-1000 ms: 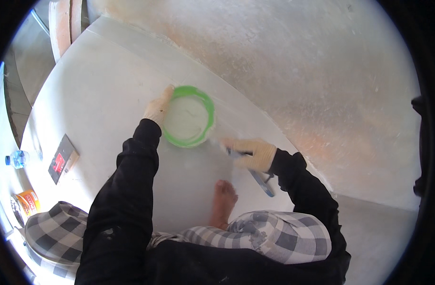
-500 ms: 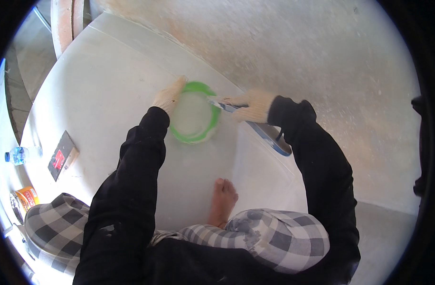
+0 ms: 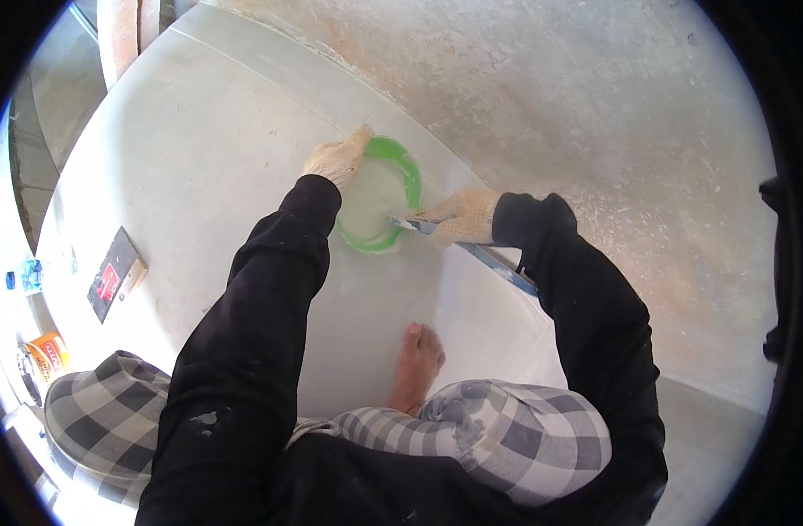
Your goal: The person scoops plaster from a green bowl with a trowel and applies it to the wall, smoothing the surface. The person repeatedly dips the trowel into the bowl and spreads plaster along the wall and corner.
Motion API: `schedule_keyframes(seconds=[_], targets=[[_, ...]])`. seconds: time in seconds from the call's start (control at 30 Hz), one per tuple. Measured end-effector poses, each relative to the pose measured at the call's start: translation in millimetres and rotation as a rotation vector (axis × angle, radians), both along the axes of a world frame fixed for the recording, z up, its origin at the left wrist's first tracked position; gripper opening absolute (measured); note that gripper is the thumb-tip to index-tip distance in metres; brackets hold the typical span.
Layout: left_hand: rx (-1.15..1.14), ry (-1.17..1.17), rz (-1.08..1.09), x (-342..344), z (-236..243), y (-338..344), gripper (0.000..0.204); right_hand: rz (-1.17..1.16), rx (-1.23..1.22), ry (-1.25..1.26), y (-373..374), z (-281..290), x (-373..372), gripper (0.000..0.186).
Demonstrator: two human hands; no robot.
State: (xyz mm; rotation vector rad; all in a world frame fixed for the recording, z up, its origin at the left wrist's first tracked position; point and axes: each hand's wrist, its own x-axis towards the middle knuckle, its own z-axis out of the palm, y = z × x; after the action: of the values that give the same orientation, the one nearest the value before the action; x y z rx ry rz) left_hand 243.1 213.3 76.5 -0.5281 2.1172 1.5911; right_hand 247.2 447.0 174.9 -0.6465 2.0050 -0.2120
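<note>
A round green basin (image 3: 412, 180), its inside coated in whitish paste, is tilted over the pale surface. My left hand (image 3: 337, 163), in a cream knitted glove, is closed on its upper left rim. My right hand (image 3: 461, 216), gloved alike, grips a long, narrow, blue-grey trowel (image 3: 500, 265). The trowel's paste-smeared end reaches over the basin's right rim, while the other end runs back under my right sleeve. Part of the trowel is hidden by my fingers and sleeve.
At left lie a flat blade with a red label (image 3: 112, 279), a clear bottle with a blue cap (image 3: 26, 277) and an orange-labelled tub (image 3: 46, 355). A rough, plastered wall (image 3: 577, 96) rises at right. My bare foot (image 3: 416, 364) rests below the basin.
My left hand and the basin have moved up and to the right. The trowel's end has dropped lower along the basin's right side, and the trowel now shows more edge-on.
</note>
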Motion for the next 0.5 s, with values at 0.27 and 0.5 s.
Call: schedule_keyframes(seconds=[0.27,0.5], targets=[[-0.029,0.064,-0.031,-13.7,-37.3,8.3,0.084,-1.073,-0.499,-0.672,28.6,-39.3,53.5,0.06],[0.597,0.039,0.275,6.5,-94.6,-44.8,0.066,-1.39,-1.252,-1.087,105.0,-60.0,145.0,0.054]])
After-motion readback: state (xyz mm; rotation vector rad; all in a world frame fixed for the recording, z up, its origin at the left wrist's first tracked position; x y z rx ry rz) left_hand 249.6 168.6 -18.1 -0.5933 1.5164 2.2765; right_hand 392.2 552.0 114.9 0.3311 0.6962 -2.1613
